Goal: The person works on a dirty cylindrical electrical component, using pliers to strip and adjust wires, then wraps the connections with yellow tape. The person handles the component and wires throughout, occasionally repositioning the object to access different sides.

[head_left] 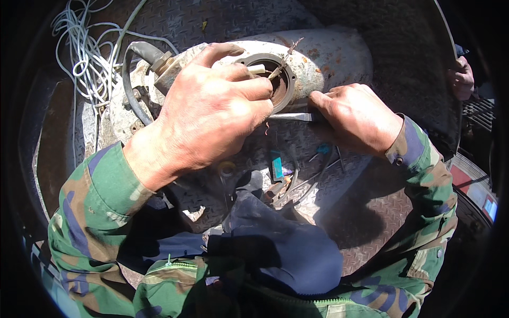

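Observation:
My left hand (220, 108) is curled at the round opening (288, 87) of a weathered, rust-spotted metal housing (334, 58), its fingers around a pale sleeved wire (257, 69). Frayed wire ends (290, 52) stick up from the opening. My right hand (355, 116) is closed on a flat metal tool (294, 116), which lies crosswise just below the opening's rim; its handle is hidden in my fingers. A grey cable (139, 108) with a brass-coloured fitting (164, 64) joins the housing at left.
Tangled white cord (85, 66) lies upper left. Below my hands on the tread plate (371, 222) are a teal-handled tool (277, 164), thin rods, short hoses and a small yellow roll (227, 169). Another person's hand (460, 79) grips the curved edge at far right.

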A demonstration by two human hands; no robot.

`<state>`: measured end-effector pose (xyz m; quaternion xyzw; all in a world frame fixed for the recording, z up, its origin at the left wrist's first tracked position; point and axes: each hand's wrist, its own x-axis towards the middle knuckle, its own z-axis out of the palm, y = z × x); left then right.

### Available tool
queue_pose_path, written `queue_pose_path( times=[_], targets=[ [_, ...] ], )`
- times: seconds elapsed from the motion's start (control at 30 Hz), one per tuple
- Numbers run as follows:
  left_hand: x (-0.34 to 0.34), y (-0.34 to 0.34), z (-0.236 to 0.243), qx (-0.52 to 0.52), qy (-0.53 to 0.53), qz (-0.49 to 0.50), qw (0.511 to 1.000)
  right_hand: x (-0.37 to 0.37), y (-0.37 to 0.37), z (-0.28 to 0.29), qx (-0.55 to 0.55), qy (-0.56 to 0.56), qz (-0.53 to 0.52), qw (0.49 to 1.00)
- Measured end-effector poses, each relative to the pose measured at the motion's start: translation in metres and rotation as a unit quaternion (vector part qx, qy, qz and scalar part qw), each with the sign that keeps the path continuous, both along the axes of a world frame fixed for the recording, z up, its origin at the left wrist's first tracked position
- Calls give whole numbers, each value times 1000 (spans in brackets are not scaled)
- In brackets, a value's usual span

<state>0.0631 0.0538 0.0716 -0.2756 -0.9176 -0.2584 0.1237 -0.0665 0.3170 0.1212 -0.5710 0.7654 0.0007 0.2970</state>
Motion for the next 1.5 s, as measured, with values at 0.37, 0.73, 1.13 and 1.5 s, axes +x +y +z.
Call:
queue_pose_path(
  times=[0.37, 0.73, 1.13, 1.5],
  targets=[
    [2, -1, 2, -18, 24, 12, 999, 35, 13, -55, 90, -514, -334, 785],
    [-4, -3, 23, -70, -54, -7, 996, 37, 19, -80, 51, -672, -298, 676],
    [-9, 0, 23, -93, -46, -21, 994, -2, 10, -97, 64, -612, -171, 769],
    [-10, 1, 25, -105, -57, -26, 992, -6, 5, -108, 32, -599, -123, 791]
  ],
)
